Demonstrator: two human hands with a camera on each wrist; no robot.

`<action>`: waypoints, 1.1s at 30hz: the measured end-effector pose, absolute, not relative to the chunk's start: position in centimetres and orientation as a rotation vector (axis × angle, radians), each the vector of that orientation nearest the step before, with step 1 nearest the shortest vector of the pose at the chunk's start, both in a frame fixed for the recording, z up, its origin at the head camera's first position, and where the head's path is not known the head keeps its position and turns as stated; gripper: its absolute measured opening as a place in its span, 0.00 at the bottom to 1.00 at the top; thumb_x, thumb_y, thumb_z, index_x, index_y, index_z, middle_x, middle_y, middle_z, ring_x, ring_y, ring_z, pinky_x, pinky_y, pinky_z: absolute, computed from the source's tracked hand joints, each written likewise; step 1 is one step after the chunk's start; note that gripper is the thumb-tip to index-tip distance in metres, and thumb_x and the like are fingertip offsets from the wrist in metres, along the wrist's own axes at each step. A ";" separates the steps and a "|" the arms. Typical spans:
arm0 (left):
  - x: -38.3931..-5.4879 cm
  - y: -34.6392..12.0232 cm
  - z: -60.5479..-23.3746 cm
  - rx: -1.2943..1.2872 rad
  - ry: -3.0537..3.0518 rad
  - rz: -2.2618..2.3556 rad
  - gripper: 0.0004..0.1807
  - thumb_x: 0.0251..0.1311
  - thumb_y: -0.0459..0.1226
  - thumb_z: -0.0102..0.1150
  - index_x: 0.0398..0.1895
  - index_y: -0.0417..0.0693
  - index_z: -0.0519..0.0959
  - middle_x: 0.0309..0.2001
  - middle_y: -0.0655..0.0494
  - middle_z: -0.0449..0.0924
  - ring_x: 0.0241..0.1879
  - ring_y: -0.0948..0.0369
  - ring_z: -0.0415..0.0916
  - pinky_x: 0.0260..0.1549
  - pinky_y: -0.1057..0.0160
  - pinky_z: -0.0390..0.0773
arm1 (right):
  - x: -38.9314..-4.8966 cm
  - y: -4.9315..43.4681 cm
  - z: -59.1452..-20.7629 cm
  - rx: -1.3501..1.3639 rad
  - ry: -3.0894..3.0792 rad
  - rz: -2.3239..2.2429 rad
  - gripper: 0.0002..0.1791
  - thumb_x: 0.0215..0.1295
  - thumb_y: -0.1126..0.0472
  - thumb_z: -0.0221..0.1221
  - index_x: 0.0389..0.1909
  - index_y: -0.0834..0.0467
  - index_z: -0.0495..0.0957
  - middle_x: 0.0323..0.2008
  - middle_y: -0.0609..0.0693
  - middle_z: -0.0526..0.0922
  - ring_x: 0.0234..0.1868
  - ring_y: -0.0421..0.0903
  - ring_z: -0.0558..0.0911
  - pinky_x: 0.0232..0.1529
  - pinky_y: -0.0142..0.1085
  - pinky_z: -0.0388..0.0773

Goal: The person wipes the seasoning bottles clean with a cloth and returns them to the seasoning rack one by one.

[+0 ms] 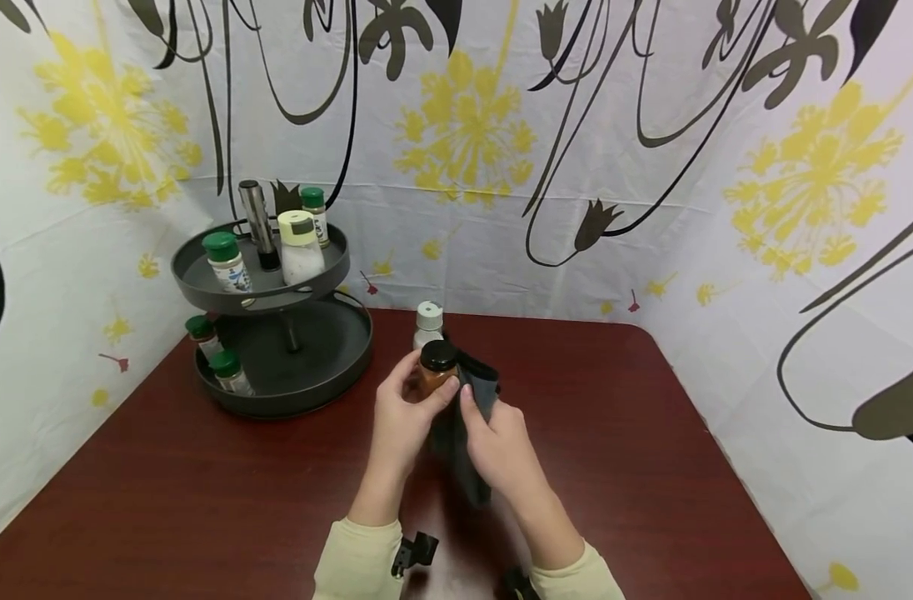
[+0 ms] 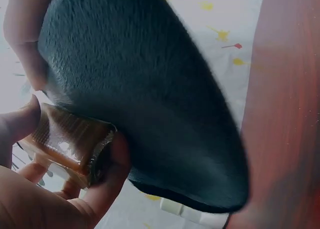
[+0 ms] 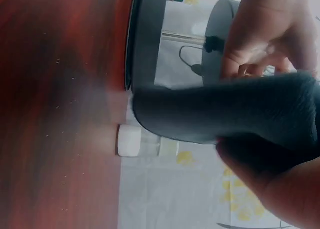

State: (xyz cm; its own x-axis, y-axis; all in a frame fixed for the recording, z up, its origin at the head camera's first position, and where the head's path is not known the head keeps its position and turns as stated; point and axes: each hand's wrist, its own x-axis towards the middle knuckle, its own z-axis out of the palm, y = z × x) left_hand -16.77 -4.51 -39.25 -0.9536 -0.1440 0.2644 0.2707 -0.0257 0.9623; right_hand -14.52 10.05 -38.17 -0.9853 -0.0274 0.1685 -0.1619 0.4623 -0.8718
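My left hand (image 1: pixel 393 417) holds a small spice jar (image 1: pixel 432 381) with a black lid and orange-brown contents, fingers and thumb around its sides. The left wrist view shows the glass jar (image 2: pixel 70 144) lying across the fingers, close against a dark grey cloth (image 2: pixel 140 79). That cloth (image 1: pixel 467 467) hangs down from my right hand (image 1: pixel 505 446), whose thumb presses on it beside the jar. In the right wrist view the folded cloth (image 3: pixel 220 109) covers most of the right fingers and hides the jar.
A white-capped bottle (image 1: pixel 429 317) stands on the dark red table (image 1: pixel 591 400) just behind the hands. At the left, a two-tier round stand (image 1: pixel 291 407) carries several green-lidded jars, a pale yellow-capped shaker (image 1: pixel 301 250) and a silver-and-black cylinder (image 1: pixel 257 218). Patterned fabric hangs around the table.
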 end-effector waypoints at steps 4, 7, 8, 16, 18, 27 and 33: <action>-16.9 -4.3 -39.5 -0.162 -1.978 -2.074 0.28 0.63 0.33 0.75 0.67 0.51 0.81 0.56 0.44 0.85 0.53 0.54 0.82 0.55 0.52 0.82 | -14.5 10.3 -37.6 0.153 -2.601 1.538 0.30 0.84 0.38 0.48 0.55 0.60 0.84 0.36 0.55 0.85 0.37 0.46 0.83 0.40 0.40 0.79; -16.8 -4.0 -39.4 -0.205 -1.973 -2.090 0.28 0.62 0.33 0.76 0.66 0.53 0.82 0.55 0.45 0.85 0.52 0.57 0.82 0.53 0.55 0.82 | -14.1 10.5 -36.7 0.181 -2.448 1.613 0.27 0.85 0.42 0.48 0.59 0.60 0.83 0.40 0.59 0.88 0.37 0.47 0.85 0.39 0.39 0.81; -16.8 -3.9 -39.4 -0.218 -1.976 -2.091 0.28 0.61 0.33 0.76 0.65 0.53 0.82 0.55 0.46 0.85 0.51 0.57 0.82 0.52 0.56 0.83 | -14.0 10.5 -36.5 0.197 -2.381 1.638 0.26 0.85 0.44 0.49 0.58 0.60 0.83 0.39 0.59 0.88 0.36 0.47 0.85 0.38 0.37 0.81; -16.4 -3.8 -39.0 -0.198 -1.952 -2.104 0.27 0.61 0.33 0.77 0.65 0.53 0.83 0.52 0.45 0.85 0.49 0.58 0.82 0.47 0.63 0.84 | -13.6 9.9 -36.6 0.341 -2.173 1.749 0.23 0.86 0.52 0.49 0.36 0.65 0.81 0.20 0.53 0.73 0.19 0.41 0.70 0.25 0.35 0.71; -16.2 -4.0 -38.8 -0.187 -1.948 -2.101 0.28 0.61 0.33 0.77 0.65 0.54 0.83 0.53 0.44 0.85 0.49 0.57 0.83 0.46 0.64 0.84 | -13.7 9.9 -37.3 0.296 -2.231 1.749 0.23 0.86 0.49 0.49 0.43 0.63 0.84 0.26 0.56 0.82 0.25 0.41 0.79 0.30 0.34 0.77; -15.9 -4.4 -38.2 -0.219 -1.952 -2.098 0.29 0.61 0.32 0.76 0.66 0.53 0.82 0.55 0.45 0.85 0.52 0.56 0.83 0.52 0.60 0.82 | -14.4 10.4 -38.1 0.134 -2.557 1.587 0.29 0.85 0.39 0.47 0.55 0.59 0.85 0.42 0.56 0.88 0.43 0.48 0.84 0.46 0.42 0.80; -15.9 -4.1 -38.1 -0.257 -1.955 -2.122 0.29 0.61 0.31 0.76 0.66 0.53 0.82 0.56 0.46 0.84 0.53 0.56 0.82 0.54 0.60 0.82 | -13.7 11.0 -35.8 0.264 -2.270 1.735 0.24 0.87 0.47 0.47 0.56 0.61 0.84 0.44 0.60 0.90 0.39 0.46 0.88 0.42 0.38 0.85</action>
State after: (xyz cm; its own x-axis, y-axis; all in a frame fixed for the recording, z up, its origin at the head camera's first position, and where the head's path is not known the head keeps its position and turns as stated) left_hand -15.92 -4.07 -38.05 -0.9547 -0.0594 0.2916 0.2955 -0.0727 0.9526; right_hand -13.73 11.01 -35.82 -0.9465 0.0201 0.3221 -0.3056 0.2657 -0.9144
